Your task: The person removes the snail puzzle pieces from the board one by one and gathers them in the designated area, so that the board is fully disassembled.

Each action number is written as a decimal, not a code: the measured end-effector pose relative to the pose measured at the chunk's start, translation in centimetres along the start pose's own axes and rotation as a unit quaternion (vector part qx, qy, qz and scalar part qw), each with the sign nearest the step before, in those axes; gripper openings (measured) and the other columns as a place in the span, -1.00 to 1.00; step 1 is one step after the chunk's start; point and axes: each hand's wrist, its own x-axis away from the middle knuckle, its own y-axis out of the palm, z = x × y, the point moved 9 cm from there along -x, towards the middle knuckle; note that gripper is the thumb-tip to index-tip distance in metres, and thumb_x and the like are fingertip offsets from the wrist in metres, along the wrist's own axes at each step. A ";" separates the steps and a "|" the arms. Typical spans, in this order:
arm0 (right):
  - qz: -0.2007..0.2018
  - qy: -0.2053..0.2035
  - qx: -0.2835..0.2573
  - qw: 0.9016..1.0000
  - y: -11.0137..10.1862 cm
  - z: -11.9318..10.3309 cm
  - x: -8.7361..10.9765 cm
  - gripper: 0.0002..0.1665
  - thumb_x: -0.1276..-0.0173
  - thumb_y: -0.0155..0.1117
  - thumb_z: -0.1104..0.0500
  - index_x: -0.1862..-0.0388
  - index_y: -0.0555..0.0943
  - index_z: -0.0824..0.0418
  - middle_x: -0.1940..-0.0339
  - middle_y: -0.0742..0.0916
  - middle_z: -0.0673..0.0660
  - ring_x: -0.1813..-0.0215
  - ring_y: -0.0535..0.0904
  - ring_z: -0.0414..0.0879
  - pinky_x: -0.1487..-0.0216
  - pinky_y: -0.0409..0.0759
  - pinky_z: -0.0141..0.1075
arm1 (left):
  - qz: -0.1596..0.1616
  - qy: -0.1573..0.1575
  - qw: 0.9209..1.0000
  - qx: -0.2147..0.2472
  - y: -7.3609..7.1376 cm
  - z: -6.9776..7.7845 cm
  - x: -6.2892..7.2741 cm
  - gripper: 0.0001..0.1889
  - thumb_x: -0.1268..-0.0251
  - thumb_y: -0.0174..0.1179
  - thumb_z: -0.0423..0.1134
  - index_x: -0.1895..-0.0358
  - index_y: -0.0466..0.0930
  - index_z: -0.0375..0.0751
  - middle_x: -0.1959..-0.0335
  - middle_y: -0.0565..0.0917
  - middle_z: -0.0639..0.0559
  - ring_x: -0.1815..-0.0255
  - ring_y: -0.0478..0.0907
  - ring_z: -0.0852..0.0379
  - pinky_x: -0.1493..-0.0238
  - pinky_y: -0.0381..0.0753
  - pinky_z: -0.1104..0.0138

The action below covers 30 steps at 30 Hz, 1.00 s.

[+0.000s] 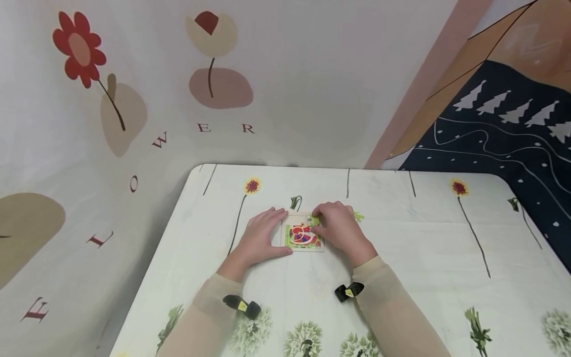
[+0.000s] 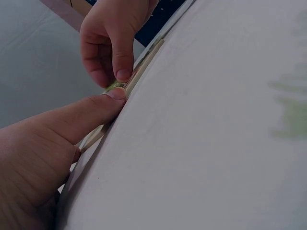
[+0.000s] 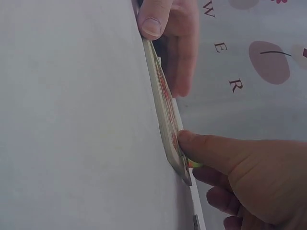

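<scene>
A small square wooden jigsaw puzzle (image 1: pixel 303 236) with a red and blue snail-like picture and a pale frame lies flat on the table. My left hand (image 1: pixel 261 237) holds its left side, thumb on the near edge and fingers toward the far edge. At the upper right corner, my right hand (image 1: pixel 342 229) pinches a green puzzle piece (image 1: pixel 314 219) between thumb and curled fingers. Some green of that piece (image 3: pixel 194 164) shows under the thumb in the right wrist view. The left wrist view shows the board (image 2: pixel 144 64) nearly edge-on, with both thumbs close together.
Just beyond the right hand lies a bright green shape (image 1: pixel 359 216), partly hidden; whether it is a loose piece or print cannot be told. A white flower-printed cloth covers the table (image 1: pixel 415 248). Printed fabric (image 1: pixel 312 89) hangs behind its far edge.
</scene>
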 end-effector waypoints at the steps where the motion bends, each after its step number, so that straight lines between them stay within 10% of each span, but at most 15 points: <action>1: 0.003 -0.005 0.002 1.000 0.0 -0.1 0.0 -0.58 -0.27 0.68 0.02 -0.06 0.78 0.09 -0.01 0.81 0.02 -0.13 0.61 0.06 -0.26 0.42 0.07 | 0.002 0.001 1.000 0.000 0.0 0.0 0.0 0.11 -0.06 0.60 0.24 -0.66 0.30 -0.09 -0.68 0.29 -0.03 -0.72 0.07 -0.12 -0.66 -0.01 -0.17; 30: 0.027 -0.105 0.058 0.992 -0.6 -1.3 1.1 -0.54 -0.45 0.51 0.21 -0.32 0.75 0.08 -0.11 0.76 0.10 -0.15 0.60 0.06 -0.22 0.48 0.08 | 0.013 0.007 1.000 0.003 -0.1 0.1 0.3 0.10 -0.04 0.60 0.24 -0.64 0.34 -0.12 -0.66 0.33 -0.04 -0.71 0.10 -0.14 -0.64 0.03 -0.19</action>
